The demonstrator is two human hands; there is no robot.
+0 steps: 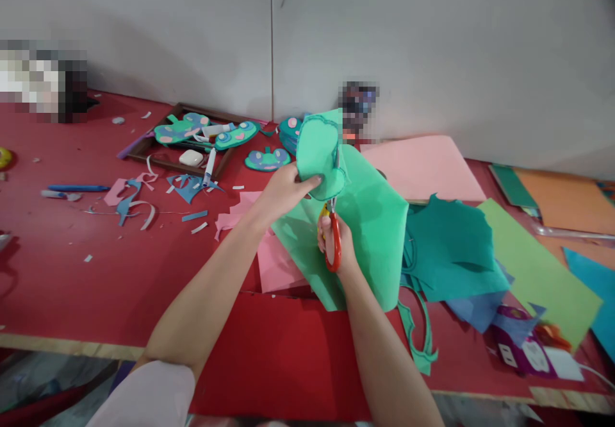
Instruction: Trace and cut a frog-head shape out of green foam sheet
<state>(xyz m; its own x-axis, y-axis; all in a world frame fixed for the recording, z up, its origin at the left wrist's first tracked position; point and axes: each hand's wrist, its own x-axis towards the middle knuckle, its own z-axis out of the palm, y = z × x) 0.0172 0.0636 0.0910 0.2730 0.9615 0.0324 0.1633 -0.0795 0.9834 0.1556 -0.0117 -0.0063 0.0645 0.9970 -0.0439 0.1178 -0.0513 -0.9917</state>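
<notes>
The person's left hand [289,188] is pinching a mint-green felt piece [317,148] above the red table [288,356], while the right hand [346,246] is gripping red-and-yellow scissors [337,251], their blades reaching up at the felt's edge.

Left sleeve [144,396]: short, loose, pale greyish-pink, plain cloth; hem curved, ending near elbow. Left forearm [211,286] and left hand [284,191]: bare. Right forearm [384,350], right hand [346,247]: likewise bare, slim.
</notes>
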